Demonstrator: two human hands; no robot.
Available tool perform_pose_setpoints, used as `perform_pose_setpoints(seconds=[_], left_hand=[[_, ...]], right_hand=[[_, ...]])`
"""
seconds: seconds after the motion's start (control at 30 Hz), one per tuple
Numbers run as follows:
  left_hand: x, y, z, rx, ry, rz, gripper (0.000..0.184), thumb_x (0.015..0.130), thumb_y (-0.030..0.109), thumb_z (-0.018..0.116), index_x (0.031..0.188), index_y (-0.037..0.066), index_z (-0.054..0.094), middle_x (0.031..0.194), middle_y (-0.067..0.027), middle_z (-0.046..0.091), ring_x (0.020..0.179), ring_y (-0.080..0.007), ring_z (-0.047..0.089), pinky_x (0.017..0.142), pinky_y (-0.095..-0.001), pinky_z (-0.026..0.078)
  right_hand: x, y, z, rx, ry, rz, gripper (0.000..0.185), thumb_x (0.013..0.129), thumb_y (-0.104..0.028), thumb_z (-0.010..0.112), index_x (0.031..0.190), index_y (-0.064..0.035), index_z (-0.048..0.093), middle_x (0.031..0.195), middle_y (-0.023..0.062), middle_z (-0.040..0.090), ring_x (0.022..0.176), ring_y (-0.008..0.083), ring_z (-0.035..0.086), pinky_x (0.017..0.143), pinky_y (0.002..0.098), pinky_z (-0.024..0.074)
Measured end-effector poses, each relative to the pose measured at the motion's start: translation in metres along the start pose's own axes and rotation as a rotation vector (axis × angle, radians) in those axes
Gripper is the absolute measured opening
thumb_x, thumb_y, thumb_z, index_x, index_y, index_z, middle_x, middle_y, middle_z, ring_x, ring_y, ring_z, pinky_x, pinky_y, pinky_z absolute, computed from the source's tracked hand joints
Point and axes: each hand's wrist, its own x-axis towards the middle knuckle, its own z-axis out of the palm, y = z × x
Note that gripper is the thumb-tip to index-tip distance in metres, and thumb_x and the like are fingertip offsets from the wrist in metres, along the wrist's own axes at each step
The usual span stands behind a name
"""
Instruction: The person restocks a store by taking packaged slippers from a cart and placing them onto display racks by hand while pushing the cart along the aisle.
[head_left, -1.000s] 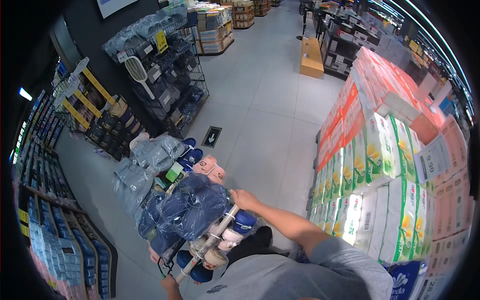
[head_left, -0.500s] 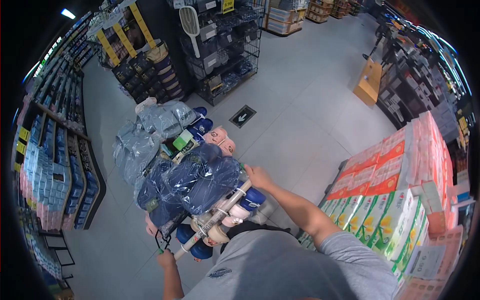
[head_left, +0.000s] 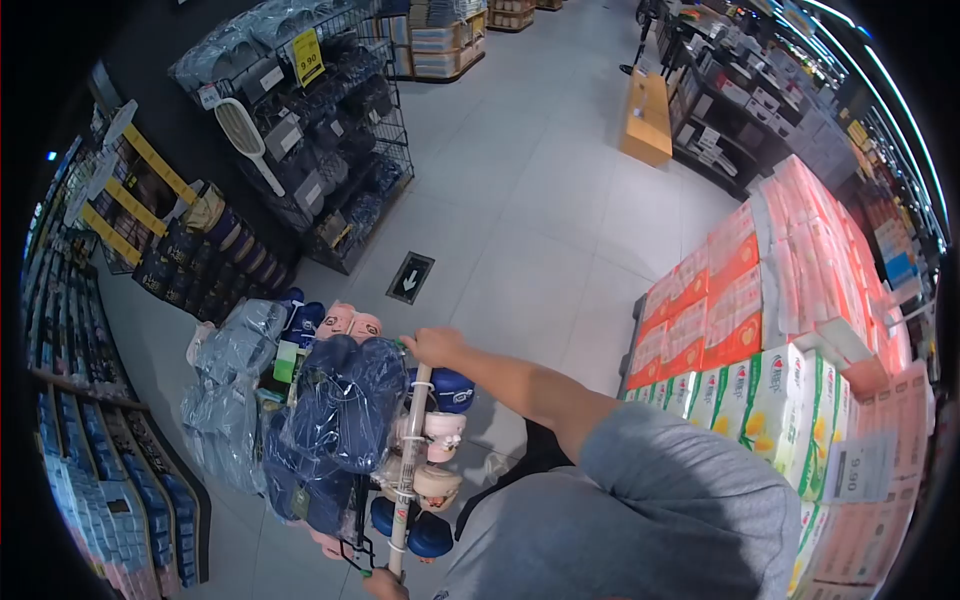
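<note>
My right hand [head_left: 437, 347] is closed round the upper end of a pale cart handle [head_left: 408, 460]. At the bar's lower end, my left hand [head_left: 385, 584] is closed on it, cut off partly by the frame edge. Beyond the bar the cart is heaped with clear-bagged slippers, dark blue ones [head_left: 350, 400] nearest and grey ones [head_left: 222, 425] behind. Pink slippers [head_left: 350, 322] stick out at the far side. Several more slippers, blue [head_left: 450, 390] and cream [head_left: 438, 487], hang along the near side of the handle. The cart's body and wheels are hidden.
Left ahead stands a wire rack [head_left: 345, 150] of bagged goods, with dark baskets [head_left: 205, 255] beside it. Stacked tissue packs [head_left: 740, 370] rise close on my right. An arrow sign [head_left: 410, 277] lies on the floor; a wooden box [head_left: 648, 118] stands farther up the aisle.
The view has swung right, so the rack and floor sign sit farther left and nearer. The handle looks more upright in view; both hands keep their hold.
</note>
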Motion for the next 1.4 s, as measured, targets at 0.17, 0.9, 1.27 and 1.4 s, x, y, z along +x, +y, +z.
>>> perform_pose_setpoints(seconds=[0.17, 0.9, 1.27, 1.4], left_hand=[[-0.024, 0.013, 0.049, -0.009, -0.022, -0.055, 0.026, 0.079, 0.002, 0.037, 0.103, -0.003, 0.044, 0.091, -0.0213, 0.052, 0.063, -0.0330, 0.057, 0.045, -0.0446, 0.048], [-0.185, 0.172, 0.285, -0.226, 0.399, -0.127, 0.020, 0.075, 0.005, 0.055, 0.082, -0.013, 0.053, 0.079, -0.0232, 0.060, 0.059, -0.0330, 0.063, 0.038, -0.0396, 0.054], [-0.195, 0.239, 0.345, -0.623, 0.114, -0.251, 0.030, 0.079, -0.001, 0.039, 0.107, -0.011, 0.039, 0.104, -0.0248, 0.048, 0.074, -0.0374, 0.059, 0.050, -0.0467, 0.056], [-0.179, 0.241, 0.377, -0.580, 0.090, -0.212, 0.025, 0.079, -0.001, 0.040, 0.102, -0.010, 0.042, 0.097, -0.0221, 0.049, 0.072, -0.0328, 0.060, 0.046, -0.0431, 0.056]], right_hand=[[0.054, 0.008, -0.027, -0.082, 0.037, -0.071, 0.059, 0.092, -0.055, 0.034, 0.090, -0.0091, 0.070, 0.089, 0.0154, 0.068, 0.087, 0.0324, 0.065, 0.076, 0.0446, 0.0499], [0.317, -0.022, -0.116, -0.422, 0.033, -0.457, 0.066, 0.092, -0.056, 0.032, 0.109, -0.0011, 0.063, 0.118, 0.0208, 0.057, 0.115, 0.0351, 0.048, 0.092, 0.0500, 0.0374], [0.170, 0.006, -0.116, 0.299, 0.317, -0.897, 0.020, 0.083, -0.023, 0.058, 0.088, -0.0031, 0.060, 0.092, 0.0127, 0.060, 0.095, 0.0301, 0.056, 0.079, 0.0388, 0.0439], [0.142, 0.008, -0.097, 0.339, 0.053, -0.704, 0.023, 0.083, -0.023, 0.059, 0.090, -0.0008, 0.059, 0.082, 0.0152, 0.063, 0.076, 0.0332, 0.061, 0.068, 0.0428, 0.0472]])
